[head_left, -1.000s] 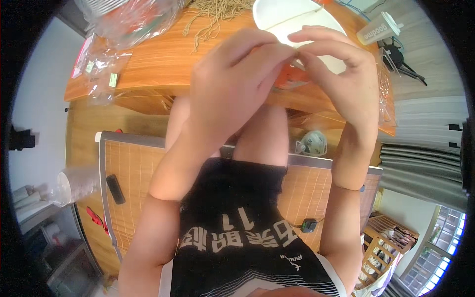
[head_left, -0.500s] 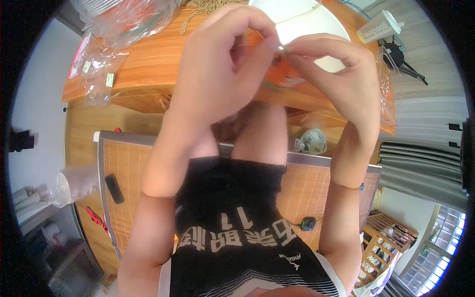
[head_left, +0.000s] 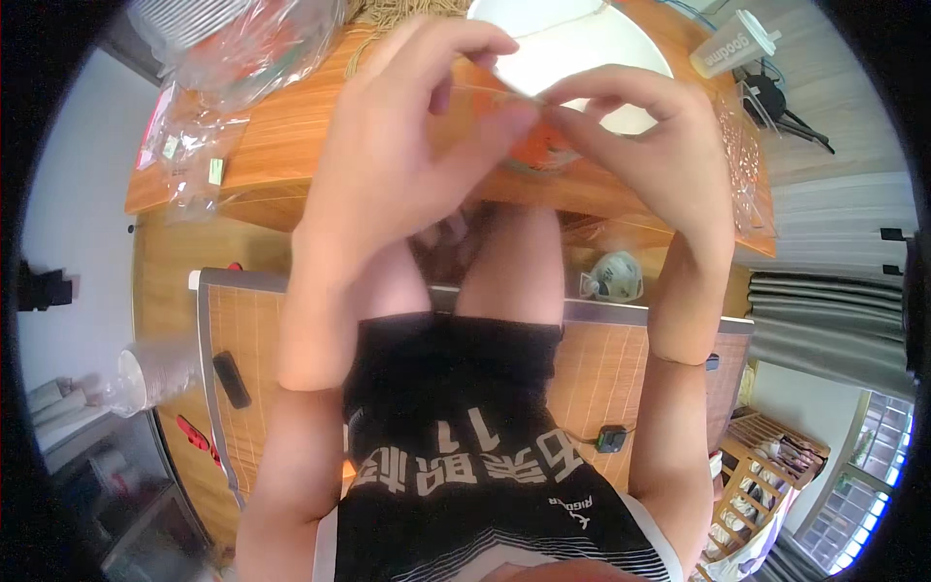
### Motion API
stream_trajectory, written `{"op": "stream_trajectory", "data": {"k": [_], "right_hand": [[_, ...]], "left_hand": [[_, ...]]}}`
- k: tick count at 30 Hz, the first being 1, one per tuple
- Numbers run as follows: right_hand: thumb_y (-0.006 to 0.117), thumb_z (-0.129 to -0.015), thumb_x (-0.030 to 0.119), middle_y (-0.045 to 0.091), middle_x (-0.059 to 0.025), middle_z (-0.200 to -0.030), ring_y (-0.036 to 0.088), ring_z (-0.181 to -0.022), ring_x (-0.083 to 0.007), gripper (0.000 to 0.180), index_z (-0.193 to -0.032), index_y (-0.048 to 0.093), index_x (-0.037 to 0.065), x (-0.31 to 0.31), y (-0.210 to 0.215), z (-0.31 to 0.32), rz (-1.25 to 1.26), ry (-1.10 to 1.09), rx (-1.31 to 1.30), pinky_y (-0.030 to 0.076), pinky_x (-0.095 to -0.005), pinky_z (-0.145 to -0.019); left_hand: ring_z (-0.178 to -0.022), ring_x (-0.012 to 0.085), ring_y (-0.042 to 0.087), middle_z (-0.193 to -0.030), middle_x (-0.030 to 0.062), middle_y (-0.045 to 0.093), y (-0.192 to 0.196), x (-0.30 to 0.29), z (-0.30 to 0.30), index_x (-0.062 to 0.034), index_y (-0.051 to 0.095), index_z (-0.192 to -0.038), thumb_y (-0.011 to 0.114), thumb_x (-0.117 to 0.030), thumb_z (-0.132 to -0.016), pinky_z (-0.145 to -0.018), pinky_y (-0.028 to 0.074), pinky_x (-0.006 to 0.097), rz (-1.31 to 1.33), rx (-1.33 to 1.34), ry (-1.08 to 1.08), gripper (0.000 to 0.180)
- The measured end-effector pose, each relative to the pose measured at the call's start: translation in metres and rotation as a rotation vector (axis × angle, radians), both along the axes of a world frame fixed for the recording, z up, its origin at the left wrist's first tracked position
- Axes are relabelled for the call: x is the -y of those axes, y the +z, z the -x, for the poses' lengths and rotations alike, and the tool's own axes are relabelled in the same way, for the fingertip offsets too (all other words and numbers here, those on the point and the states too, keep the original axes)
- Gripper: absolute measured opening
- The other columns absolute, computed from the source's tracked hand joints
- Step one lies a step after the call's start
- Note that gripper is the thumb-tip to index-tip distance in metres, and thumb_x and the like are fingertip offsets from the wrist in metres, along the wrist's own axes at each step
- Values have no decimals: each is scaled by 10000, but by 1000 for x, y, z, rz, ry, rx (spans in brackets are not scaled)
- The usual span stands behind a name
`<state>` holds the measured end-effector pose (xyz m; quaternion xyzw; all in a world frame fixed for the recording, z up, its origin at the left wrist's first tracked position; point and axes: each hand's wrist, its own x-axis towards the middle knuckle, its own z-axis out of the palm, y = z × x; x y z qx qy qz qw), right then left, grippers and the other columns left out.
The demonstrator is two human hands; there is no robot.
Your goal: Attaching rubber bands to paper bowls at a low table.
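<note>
Both bare forearms [head_left: 682, 310] are stretching forward toward twelve o'clock. The left hand [head_left: 383, 160], slightly blurred, is arching over the desk, its thumb and forefinger spreading apart. The right hand [head_left: 664, 145] is bending inward toward ten o'clock, thumb and forefinger pinching a thin strand [head_left: 519, 95]. That strand is running from their tips toward nine o'clock, across the left's gap; I cannot tell whether its other fingers are gripping. Beyond, a white bowl [head_left: 577, 48] is sitting at one o'clock from the pinch.
</note>
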<state>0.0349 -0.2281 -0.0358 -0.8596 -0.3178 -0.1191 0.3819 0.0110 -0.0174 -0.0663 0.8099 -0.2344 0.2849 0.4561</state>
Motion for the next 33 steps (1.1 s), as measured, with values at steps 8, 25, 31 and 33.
{"op": "stream_trajectory", "data": {"k": [8, 25, 31, 33], "right_hand": [[816, -774, 111, 749, -48, -835, 673, -702, -151, 146, -908, 780, 66, -10, -3, 3, -79, -21, 72, 537, -294, -639], [828, -746, 246, 669, 10, -660, 581, -571, -132, 346, -1090, 794, 227, 20, -31, -9, 304, 0, 667, 434, -276, -704], [856, -686, 231, 711, 6, -732, 582, -602, -144, 462, -1135, 774, 165, 38, -22, -13, -65, 103, 535, 446, -321, -859], [867, -660, 230, 708, 17, -741, 592, -664, -151, 481, -1116, 776, 108, 50, -7, -9, -13, 217, 513, 440, -374, -919]], "left_hand": [[-779, 208, 650, -857, 86, 672, 10, -17, -14, -41, 713, -957, 741, 2, -809, -689, 516, 311, -275, 242, -65, 157], [-742, 242, 594, -785, 101, 626, 32, -9, -17, -10, 647, -871, 686, -17, -858, -682, 458, 356, -195, 120, 62, 43], [-769, 255, 559, -740, 45, 604, 8, -37, -56, -83, 632, -740, 739, -203, -816, -771, 396, 361, -266, 314, -13, 177], [-776, 266, 559, -742, 46, 598, 3, -46, -65, -84, 629, -723, 704, -215, -842, -772, 388, 373, -243, 450, -58, 192]]}}
